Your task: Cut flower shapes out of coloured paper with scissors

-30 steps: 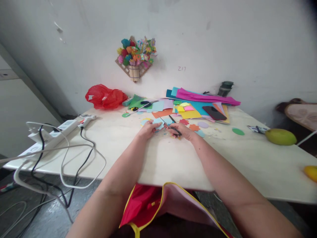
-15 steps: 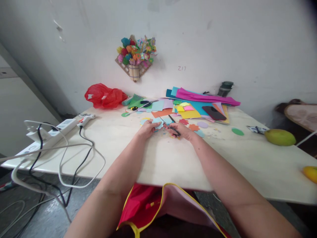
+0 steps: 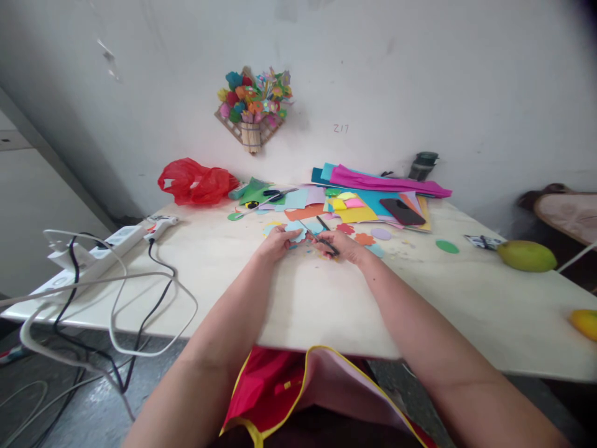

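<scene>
Now, past the middle of the pale table (image 3: 321, 305), toward its back edge, a light blue paper flower (image 3: 296, 229) is pinched by the thumb and fingers of the left hand (image 3: 275, 242). Black scissors (image 3: 330, 245) are gripped in the curled fingers of the right hand (image 3: 344, 245), with the blades spread apart close to the flower; whether it is touched by them cannot be told. Cut paper shapes are scattered near both hands. Along the back edge, coloured sheets (image 3: 387, 181) are piled up, with a dark phone (image 3: 402, 212) laid on top and a dark cup (image 3: 423, 167) stood behind. A red plastic bag (image 3: 198, 185) is set by the back left corner. Near the left edge, a white power strip (image 3: 96, 260) is laid, and cords (image 3: 184, 330) are draped over the front edge, above the grey floor (image 3: 97, 398). By the right edge, a green fruit (image 3: 526, 256) is placed, and a yellow fruit (image 3: 585, 325) is only partly shown. Up on the white wall (image 3: 396, 81), bright flowers (image 3: 254, 96) are hung in a little holder (image 3: 250, 137).
</scene>
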Demonstrator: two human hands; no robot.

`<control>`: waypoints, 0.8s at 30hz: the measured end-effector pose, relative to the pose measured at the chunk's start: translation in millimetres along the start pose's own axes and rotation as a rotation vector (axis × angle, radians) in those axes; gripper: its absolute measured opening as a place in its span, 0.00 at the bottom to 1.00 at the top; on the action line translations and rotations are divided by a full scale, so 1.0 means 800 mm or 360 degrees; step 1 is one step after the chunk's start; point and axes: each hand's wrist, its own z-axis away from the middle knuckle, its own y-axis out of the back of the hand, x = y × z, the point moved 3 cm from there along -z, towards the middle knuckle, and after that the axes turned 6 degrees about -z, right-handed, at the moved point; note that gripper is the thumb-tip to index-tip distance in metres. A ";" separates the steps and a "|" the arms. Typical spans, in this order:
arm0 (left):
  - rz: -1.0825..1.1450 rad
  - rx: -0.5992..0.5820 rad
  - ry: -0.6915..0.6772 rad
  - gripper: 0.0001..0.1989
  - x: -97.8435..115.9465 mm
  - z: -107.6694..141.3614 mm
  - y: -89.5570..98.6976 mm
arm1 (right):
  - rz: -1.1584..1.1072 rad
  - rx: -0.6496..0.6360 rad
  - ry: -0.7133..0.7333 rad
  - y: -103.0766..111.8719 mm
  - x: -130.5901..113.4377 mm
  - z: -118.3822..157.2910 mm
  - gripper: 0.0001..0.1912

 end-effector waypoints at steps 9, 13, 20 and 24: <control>-0.0028 -0.0024 0.0001 0.12 0.001 0.000 0.001 | -0.0045 0.0021 -0.0027 -0.004 -0.007 0.003 0.10; -0.0028 -0.0034 -0.0006 0.12 0.003 0.003 -0.001 | -0.0065 0.0041 -0.0059 -0.003 -0.005 0.002 0.08; -0.0071 -0.0057 0.0010 0.14 0.003 0.002 0.003 | 0.0045 0.0026 -0.0059 0.001 -0.001 0.001 0.08; -0.0194 -0.0048 0.0005 0.14 -0.001 -0.002 0.010 | 0.0179 0.0007 0.0016 0.008 0.002 0.001 0.10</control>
